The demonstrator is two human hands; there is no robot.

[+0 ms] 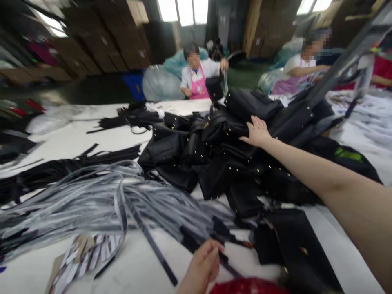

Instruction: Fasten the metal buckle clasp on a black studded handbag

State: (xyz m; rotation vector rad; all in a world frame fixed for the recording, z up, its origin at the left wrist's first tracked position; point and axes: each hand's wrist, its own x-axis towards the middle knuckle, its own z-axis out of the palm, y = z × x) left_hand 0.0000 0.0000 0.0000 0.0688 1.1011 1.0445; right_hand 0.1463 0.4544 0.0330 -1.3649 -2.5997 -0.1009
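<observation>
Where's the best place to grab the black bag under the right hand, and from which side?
Probably by the looped handle straps on top of the black bag, coming from above on the near side. They arch clear of the heap, while the body is wedged among other bags. The right hand already rests beside them.

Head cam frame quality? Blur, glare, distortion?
Head view: motion blur smears the grey straps and left edge; windows blow out; wide-angle bends the edges. Right hand on the black bags is fairly sharp; left hand is soft.
</observation>
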